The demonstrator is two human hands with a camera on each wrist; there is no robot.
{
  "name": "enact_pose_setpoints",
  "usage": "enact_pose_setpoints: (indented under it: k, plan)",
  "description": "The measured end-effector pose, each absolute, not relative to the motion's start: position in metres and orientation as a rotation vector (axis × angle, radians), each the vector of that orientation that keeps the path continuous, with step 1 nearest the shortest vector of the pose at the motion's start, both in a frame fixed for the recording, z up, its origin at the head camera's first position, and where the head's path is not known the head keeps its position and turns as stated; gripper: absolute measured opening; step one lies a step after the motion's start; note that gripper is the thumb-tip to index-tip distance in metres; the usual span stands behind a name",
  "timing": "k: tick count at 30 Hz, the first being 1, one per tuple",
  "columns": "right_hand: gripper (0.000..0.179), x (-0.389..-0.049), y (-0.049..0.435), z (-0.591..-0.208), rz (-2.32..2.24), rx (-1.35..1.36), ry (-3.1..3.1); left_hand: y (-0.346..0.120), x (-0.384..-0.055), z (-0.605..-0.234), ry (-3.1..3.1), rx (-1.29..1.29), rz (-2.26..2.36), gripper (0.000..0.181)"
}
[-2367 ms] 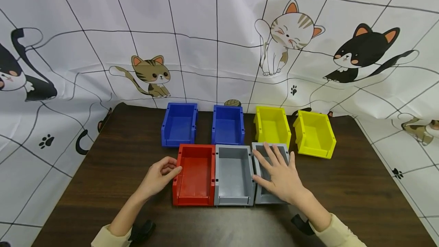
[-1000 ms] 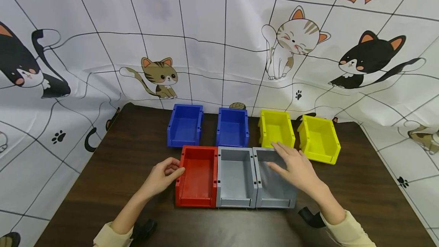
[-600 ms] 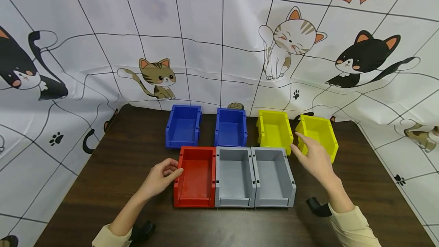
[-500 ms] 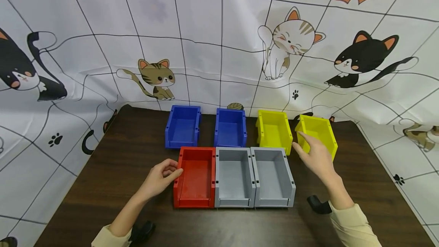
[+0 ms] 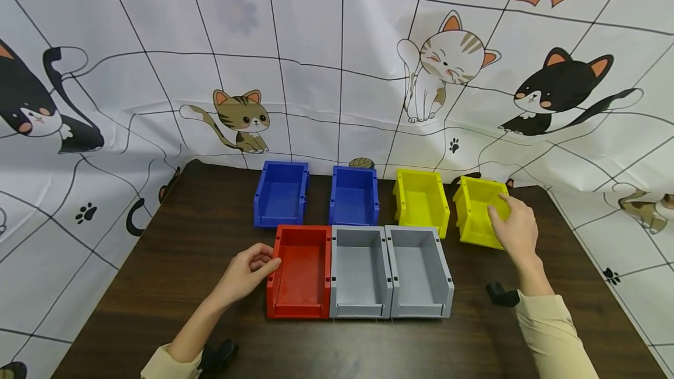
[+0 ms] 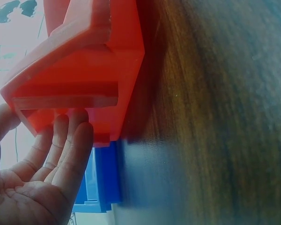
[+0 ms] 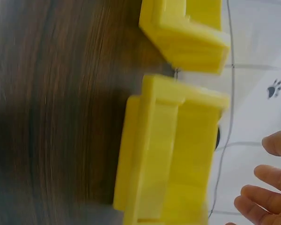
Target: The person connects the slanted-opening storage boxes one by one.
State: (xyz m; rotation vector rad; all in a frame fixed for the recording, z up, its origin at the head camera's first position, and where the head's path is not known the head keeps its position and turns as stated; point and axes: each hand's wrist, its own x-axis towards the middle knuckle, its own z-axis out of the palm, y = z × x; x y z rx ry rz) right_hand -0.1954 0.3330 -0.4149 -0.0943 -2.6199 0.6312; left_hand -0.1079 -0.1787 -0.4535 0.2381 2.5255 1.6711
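Note:
My left hand holds the left side wall of a red plastic storage bin, its thumb over the rim. In the left wrist view, the fingers of that hand reach up along the outer wall under a ledge. Two grey bins, a middle one and a right one, stand side by side against the red bin in a row. My right hand hovers over the right side of the right-hand yellow bin. In the right wrist view its fingers are loosely spread, apart from the bin.
Behind the front row stand two blue bins, a left one and a right one, and another yellow bin. All rest on a dark wooden table. A white cat-print cloth hangs behind and beside it.
The right grey bin has come up against the middle one, closing a small gap. My right hand has left it and moved right to the right-hand yellow bin. My left hand stays put.

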Motion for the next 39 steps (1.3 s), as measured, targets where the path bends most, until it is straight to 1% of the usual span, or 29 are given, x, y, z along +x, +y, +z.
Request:
enact_pose_setpoints:
  k: [7, 13, 25, 33, 39]
  plan:
    - [0.043, -0.211, 0.35, -0.423, 0.724, -0.234, -2.658, -0.179, -0.108, -0.454, 2.521, 0.241, 1.678, 0.025]
    - [0.042, -0.222, 0.361, -0.429, 0.843, -0.386, -2.616, -0.178, -0.107, -0.453, 2.511, 0.248, 1.687, 0.024]
    - [0.046, -0.233, 0.373, -0.435, 1.187, -0.736, -2.603, -0.179, -0.108, -0.455, 2.517, 0.252, 1.682, 0.024]
    - [0.047, -0.235, 0.375, -0.434, 1.194, -0.745, -2.651, -0.177, -0.108, -0.451, 2.542, 0.234, 1.68, 0.023]
    - [0.044, -0.23, 0.378, -0.433, 1.201, -0.762, -2.564, -0.176, -0.108, -0.449, 2.575, 0.235, 1.669, 0.023]
